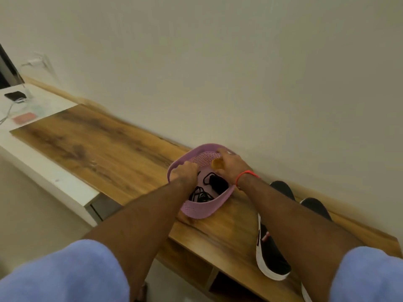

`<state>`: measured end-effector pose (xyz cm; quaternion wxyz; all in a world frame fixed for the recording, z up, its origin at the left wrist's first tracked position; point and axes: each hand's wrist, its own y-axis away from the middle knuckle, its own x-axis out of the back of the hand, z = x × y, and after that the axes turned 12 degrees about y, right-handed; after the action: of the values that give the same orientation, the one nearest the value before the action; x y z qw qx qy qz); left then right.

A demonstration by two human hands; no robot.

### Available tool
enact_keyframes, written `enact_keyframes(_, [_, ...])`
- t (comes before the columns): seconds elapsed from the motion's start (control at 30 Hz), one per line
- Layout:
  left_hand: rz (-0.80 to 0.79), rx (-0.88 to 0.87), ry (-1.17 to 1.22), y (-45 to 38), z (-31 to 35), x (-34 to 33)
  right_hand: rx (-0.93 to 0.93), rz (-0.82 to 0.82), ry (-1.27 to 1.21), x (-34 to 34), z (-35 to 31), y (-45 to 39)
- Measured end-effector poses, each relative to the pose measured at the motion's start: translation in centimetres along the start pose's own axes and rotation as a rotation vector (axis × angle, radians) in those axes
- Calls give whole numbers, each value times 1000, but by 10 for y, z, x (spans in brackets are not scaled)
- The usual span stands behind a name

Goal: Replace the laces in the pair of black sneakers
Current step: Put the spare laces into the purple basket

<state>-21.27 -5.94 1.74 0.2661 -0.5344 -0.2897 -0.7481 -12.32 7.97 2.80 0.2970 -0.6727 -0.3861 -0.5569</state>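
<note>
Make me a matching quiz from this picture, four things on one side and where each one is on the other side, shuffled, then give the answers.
Things:
1. laces
2. sneakers
3. left hand
4. phone

Places:
A. on the white counter, far left
B. inside the basket
C. on the basket's left rim
D. on the wooden shelf, right of the basket

Pairs: 1-B, 2-D, 3-C, 4-A

Both hands [184, 171] on pink basket [197, 211]
</note>
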Motion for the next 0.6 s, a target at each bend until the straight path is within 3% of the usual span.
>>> enact_keyframes(0.23, [-88,6,-81,-14,-12,-17,17,-122,148,-22,-10,-35])
enact_keyframes(0.6, [-56,4,96,-8,-11,-3,36,-176,242,-27,-30,-56])
